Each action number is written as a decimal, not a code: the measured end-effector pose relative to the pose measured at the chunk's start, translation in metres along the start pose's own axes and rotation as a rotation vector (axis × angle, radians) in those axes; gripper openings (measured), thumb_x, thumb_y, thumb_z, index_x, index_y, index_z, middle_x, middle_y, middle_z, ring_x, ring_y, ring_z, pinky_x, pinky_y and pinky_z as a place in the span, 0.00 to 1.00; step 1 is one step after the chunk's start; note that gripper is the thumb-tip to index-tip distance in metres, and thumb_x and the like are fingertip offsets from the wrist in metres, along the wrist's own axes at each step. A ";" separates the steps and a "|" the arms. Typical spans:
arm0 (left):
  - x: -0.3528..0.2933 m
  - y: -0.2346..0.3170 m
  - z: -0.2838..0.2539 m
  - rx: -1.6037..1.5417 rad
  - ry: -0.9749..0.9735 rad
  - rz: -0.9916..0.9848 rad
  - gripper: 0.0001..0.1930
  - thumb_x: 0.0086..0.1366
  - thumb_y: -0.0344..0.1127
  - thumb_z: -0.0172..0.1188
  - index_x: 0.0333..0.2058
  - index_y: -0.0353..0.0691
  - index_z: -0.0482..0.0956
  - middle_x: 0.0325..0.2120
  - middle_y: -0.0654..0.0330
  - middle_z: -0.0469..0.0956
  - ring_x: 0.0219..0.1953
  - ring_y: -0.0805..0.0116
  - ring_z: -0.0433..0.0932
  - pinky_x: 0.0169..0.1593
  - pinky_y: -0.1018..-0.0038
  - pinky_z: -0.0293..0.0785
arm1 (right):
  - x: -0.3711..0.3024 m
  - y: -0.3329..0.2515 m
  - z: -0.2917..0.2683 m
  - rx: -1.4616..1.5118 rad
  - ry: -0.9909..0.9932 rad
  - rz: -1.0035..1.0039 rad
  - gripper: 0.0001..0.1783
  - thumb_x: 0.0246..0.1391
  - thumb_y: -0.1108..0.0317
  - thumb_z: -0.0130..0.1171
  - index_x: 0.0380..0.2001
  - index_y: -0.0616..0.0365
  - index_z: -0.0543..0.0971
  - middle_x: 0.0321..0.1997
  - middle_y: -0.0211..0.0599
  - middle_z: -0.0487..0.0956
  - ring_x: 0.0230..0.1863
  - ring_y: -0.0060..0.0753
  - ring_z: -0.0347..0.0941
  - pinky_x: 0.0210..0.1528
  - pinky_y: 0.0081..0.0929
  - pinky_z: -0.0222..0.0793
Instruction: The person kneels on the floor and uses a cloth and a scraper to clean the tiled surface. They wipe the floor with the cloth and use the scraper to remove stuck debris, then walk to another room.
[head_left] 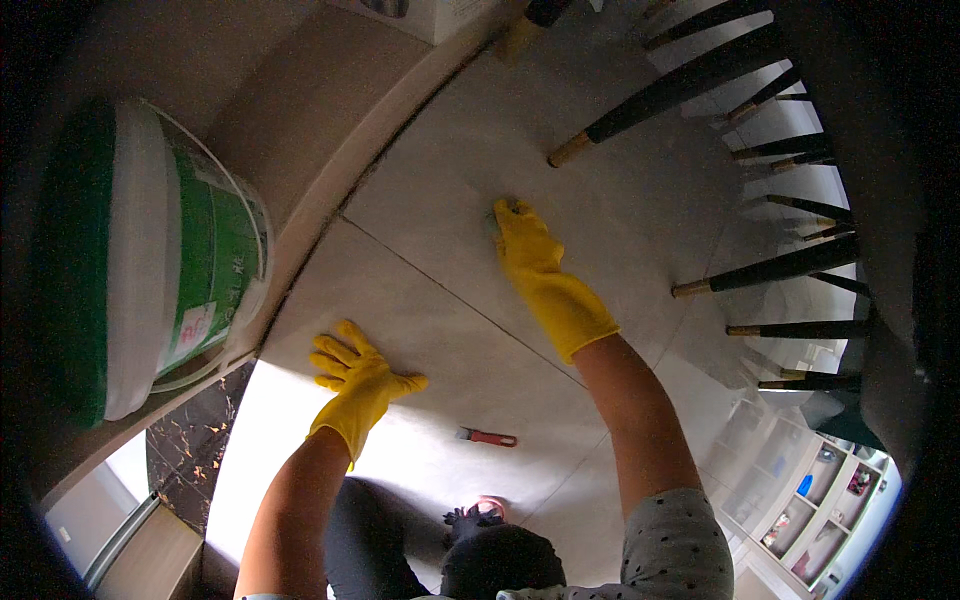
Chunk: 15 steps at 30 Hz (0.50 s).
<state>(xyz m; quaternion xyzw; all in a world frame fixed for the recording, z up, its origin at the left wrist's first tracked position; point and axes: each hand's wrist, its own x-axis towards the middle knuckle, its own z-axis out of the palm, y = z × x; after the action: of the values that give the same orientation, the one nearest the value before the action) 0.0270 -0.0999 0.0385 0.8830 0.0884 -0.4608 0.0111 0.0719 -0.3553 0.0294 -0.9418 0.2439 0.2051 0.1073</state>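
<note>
My left hand [356,378], in a yellow rubber glove, lies flat on the pale tiled floor [420,330] with its fingers spread. Farther off to the right, my right hand [524,240] wears a matching glove and presses down on the floor with its fingers bent. A small grey-green edge shows beside those fingers; the glove hides the rest, so its kind is unclear. Between my arms, nearer to me, a small scraper-like tool with a red handle [490,438] lies on the tiles, touched by neither hand.
A large green and white bucket [215,260] with a wire handle stands at the left. Dark furniture legs with gold tips [640,110] line the right side. White shelves [825,500] holding small items are at the lower right. Bright light falls across the floor near my left hand.
</note>
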 end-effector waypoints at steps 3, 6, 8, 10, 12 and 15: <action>-0.002 0.000 -0.005 -0.009 0.001 0.033 0.78 0.36 0.65 0.75 0.66 0.29 0.23 0.60 0.17 0.20 0.64 0.22 0.14 0.58 0.28 0.17 | 0.002 -0.002 -0.006 0.319 0.075 -0.134 0.26 0.59 0.65 0.55 0.61 0.41 0.67 0.66 0.39 0.65 0.65 0.46 0.63 0.65 0.42 0.60; -0.001 0.005 -0.001 -0.013 -0.015 0.025 0.79 0.36 0.65 0.76 0.66 0.31 0.21 0.61 0.18 0.19 0.64 0.23 0.14 0.58 0.28 0.17 | 0.036 -0.026 -0.017 0.398 0.158 -0.163 0.24 0.58 0.67 0.55 0.58 0.41 0.69 0.66 0.37 0.65 0.66 0.47 0.62 0.66 0.44 0.58; -0.001 0.001 -0.002 0.003 -0.031 -0.006 0.80 0.35 0.65 0.76 0.66 0.33 0.19 0.61 0.20 0.18 0.64 0.23 0.13 0.59 0.28 0.17 | 0.054 -0.052 -0.032 0.347 0.213 -0.168 0.26 0.58 0.67 0.56 0.60 0.41 0.68 0.66 0.34 0.65 0.66 0.45 0.62 0.65 0.43 0.60; -0.001 0.001 -0.002 0.006 -0.020 -0.042 0.81 0.33 0.65 0.76 0.65 0.33 0.19 0.61 0.20 0.17 0.64 0.24 0.12 0.59 0.28 0.17 | 0.078 -0.074 -0.050 0.233 0.233 -0.132 0.28 0.57 0.67 0.57 0.61 0.40 0.66 0.66 0.33 0.65 0.66 0.44 0.62 0.64 0.43 0.61; 0.002 0.004 -0.002 -0.003 -0.045 -0.043 0.82 0.33 0.66 0.77 0.65 0.32 0.18 0.61 0.19 0.17 0.64 0.23 0.12 0.58 0.28 0.15 | 0.108 -0.081 -0.063 0.088 0.236 -0.075 0.29 0.58 0.65 0.57 0.63 0.40 0.65 0.67 0.32 0.65 0.66 0.45 0.62 0.63 0.44 0.63; -0.001 0.012 -0.002 0.052 -0.060 -0.074 0.82 0.33 0.65 0.77 0.65 0.32 0.18 0.61 0.19 0.17 0.64 0.23 0.12 0.58 0.29 0.14 | 0.141 -0.083 -0.061 0.029 0.278 -0.083 0.30 0.58 0.63 0.56 0.64 0.39 0.65 0.67 0.33 0.65 0.65 0.46 0.63 0.61 0.45 0.65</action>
<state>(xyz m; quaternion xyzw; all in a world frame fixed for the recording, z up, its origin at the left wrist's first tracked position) 0.0296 -0.1122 0.0398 0.8649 0.1086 -0.4894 -0.0260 0.2464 -0.3614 0.0299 -0.9687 0.2205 0.0645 0.0945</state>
